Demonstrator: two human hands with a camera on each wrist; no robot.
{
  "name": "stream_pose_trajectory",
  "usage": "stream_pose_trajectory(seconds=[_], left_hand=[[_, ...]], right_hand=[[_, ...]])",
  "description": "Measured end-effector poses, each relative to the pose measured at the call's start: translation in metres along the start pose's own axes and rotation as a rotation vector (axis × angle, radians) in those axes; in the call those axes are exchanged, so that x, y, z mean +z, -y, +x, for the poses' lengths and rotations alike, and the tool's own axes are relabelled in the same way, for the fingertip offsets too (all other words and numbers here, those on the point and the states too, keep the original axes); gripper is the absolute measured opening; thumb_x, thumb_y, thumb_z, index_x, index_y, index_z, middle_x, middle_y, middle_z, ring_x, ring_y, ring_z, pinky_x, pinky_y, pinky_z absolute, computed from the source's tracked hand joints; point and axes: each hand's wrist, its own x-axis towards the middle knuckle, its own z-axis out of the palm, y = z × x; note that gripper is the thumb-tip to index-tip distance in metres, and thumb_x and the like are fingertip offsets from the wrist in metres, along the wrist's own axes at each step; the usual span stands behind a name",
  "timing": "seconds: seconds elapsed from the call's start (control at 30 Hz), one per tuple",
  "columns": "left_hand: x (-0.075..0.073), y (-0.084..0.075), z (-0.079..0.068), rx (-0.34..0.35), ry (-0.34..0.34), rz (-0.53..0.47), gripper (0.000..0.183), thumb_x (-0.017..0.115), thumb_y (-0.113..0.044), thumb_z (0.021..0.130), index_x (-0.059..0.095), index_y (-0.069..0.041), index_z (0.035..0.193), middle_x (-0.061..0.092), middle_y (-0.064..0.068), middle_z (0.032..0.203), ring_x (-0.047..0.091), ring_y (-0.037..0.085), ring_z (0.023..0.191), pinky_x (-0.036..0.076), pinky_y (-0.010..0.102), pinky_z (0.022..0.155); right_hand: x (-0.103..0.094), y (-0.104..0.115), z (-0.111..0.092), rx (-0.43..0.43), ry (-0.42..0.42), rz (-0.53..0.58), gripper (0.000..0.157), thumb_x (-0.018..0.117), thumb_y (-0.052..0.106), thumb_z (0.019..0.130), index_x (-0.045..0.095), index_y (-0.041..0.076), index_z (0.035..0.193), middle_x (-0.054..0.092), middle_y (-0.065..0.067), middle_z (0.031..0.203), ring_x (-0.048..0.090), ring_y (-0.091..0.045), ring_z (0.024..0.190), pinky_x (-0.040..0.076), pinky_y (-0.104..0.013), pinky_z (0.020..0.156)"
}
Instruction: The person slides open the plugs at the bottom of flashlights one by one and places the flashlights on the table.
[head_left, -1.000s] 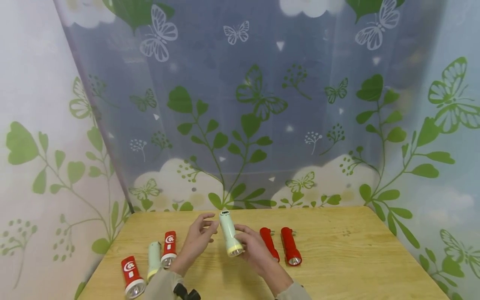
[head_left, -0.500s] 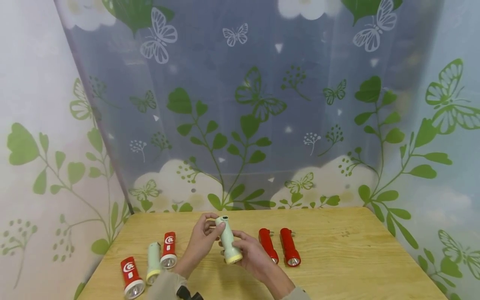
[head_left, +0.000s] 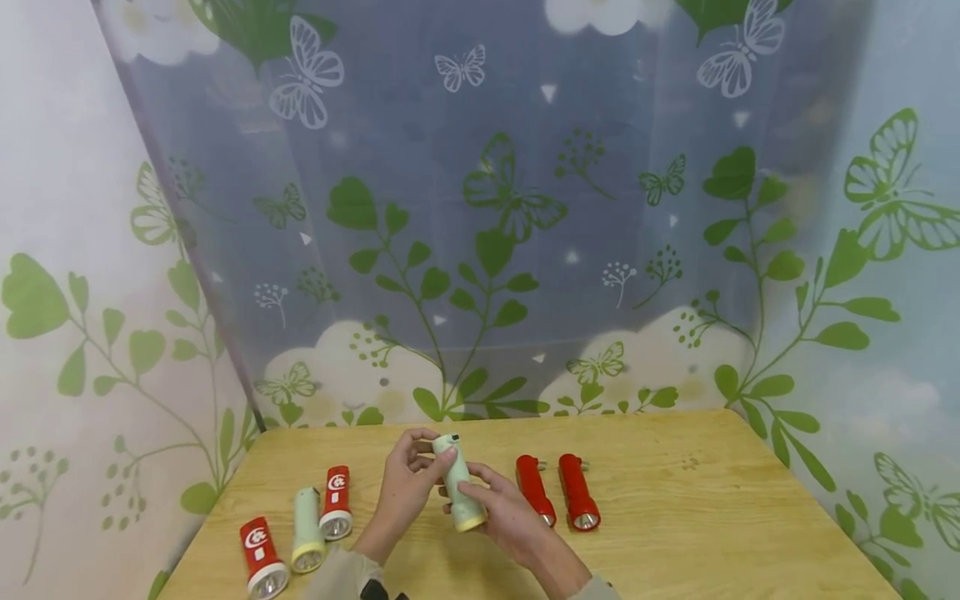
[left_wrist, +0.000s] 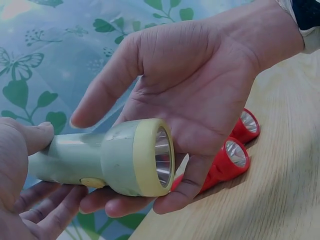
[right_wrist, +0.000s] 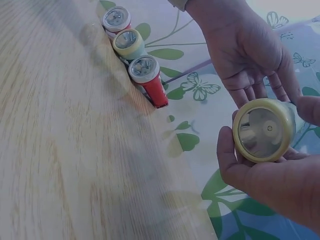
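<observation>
A pale green flashlight (head_left: 460, 487) with a yellow rim is held tilted above the table in both hands. At its tail end, my left hand (head_left: 405, 487) pinches it between thumb and fingers. My right hand (head_left: 517, 517) holds the lower part, its fingers curled beneath the head. The flashlight's (left_wrist: 75, 152) yellowish switch faces down in the left wrist view. Looking from the right wrist, the clear lens of the flashlight (right_wrist: 262, 131) faces the camera. Part of the barrel is hidden by the fingers.
Left of the hands lie a red-and-white flashlight (head_left: 262, 554), another green flashlight (head_left: 307, 529) and a second red-and-white flashlight (head_left: 337, 502). To the right lie two red flashlights (head_left: 577, 492) with prongs showing. The wooden table (head_left: 697, 517) meets a printed curtain (head_left: 600, 100) behind.
My left hand has come from beside the flashlight to take its tail end. The flashlight has dropped slightly towards me. The flashlights on the table stay put.
</observation>
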Motion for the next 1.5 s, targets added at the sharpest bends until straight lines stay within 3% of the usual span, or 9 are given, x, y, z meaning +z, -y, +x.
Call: stream_pose_trajectory(seconds=[0.43, 0.7, 0.9, 1.03, 1.3, 1.5], left_hand=[[0.003, 0.001, 0.0, 0.017, -0.069, -0.013, 0.036, 0.07, -0.037, 0.076, 0.055, -0.021, 0.104, 0.059, 0.008, 0.098, 0.059, 0.015, 0.074, 0.055, 0.03, 0.062], [0.004, 0.0, -0.002, 0.04, -0.061, -0.004, 0.034, 0.068, -0.034, 0.078, 0.055, -0.019, 0.105, 0.061, 0.009, 0.098, 0.059, 0.015, 0.072, 0.055, 0.04, 0.065], [0.004, 0.002, -0.002, 0.037, -0.058, -0.003, 0.032, 0.068, -0.034, 0.078, 0.056, -0.021, 0.104, 0.061, 0.009, 0.096, 0.059, 0.015, 0.073, 0.055, 0.032, 0.062], [0.004, 0.002, -0.003, 0.049, -0.059, 0.014, 0.031, 0.066, -0.035, 0.079, 0.056, -0.021, 0.105, 0.06, 0.009, 0.096, 0.057, 0.015, 0.072, 0.055, 0.035, 0.063], [0.004, -0.027, -0.012, 0.026, -0.021, 0.034, 0.025, 0.062, -0.019, 0.085, 0.056, -0.01, 0.108, 0.059, 0.014, 0.098, 0.054, 0.018, 0.075, 0.054, 0.039, 0.066], [0.004, -0.03, -0.013, 0.019, -0.012, 0.052, 0.025, 0.06, -0.017, 0.086, 0.056, -0.01, 0.109, 0.058, 0.014, 0.099, 0.052, 0.02, 0.077, 0.054, 0.035, 0.064]], right_hand=[[-0.002, -0.005, 0.004, 0.008, -0.051, -0.087, 0.051, 0.051, 0.04, 0.089, 0.039, 0.018, 0.134, 0.047, -0.015, 0.13, 0.06, -0.023, 0.102, 0.052, -0.035, 0.083], [-0.002, -0.006, 0.005, -0.006, -0.041, -0.072, 0.052, 0.05, 0.039, 0.09, 0.038, 0.016, 0.135, 0.052, -0.01, 0.125, 0.059, -0.024, 0.103, 0.051, -0.034, 0.082], [-0.001, -0.008, 0.005, -0.01, -0.055, -0.086, 0.052, 0.051, 0.038, 0.09, 0.038, 0.014, 0.134, 0.052, -0.012, 0.125, 0.06, -0.024, 0.102, 0.051, -0.032, 0.08], [-0.001, -0.008, 0.005, 0.0, -0.062, -0.097, 0.051, 0.051, 0.039, 0.09, 0.039, 0.015, 0.134, 0.052, -0.013, 0.124, 0.06, -0.024, 0.102, 0.051, -0.033, 0.08], [-0.001, -0.007, 0.006, -0.004, -0.056, -0.104, 0.049, 0.051, 0.038, 0.09, 0.041, 0.016, 0.133, 0.051, -0.016, 0.123, 0.059, -0.026, 0.103, 0.051, -0.033, 0.08], [0.0, -0.007, 0.005, 0.013, -0.052, -0.12, 0.051, 0.051, 0.04, 0.089, 0.04, 0.017, 0.133, 0.053, -0.012, 0.122, 0.059, -0.025, 0.103, 0.051, -0.034, 0.08]])
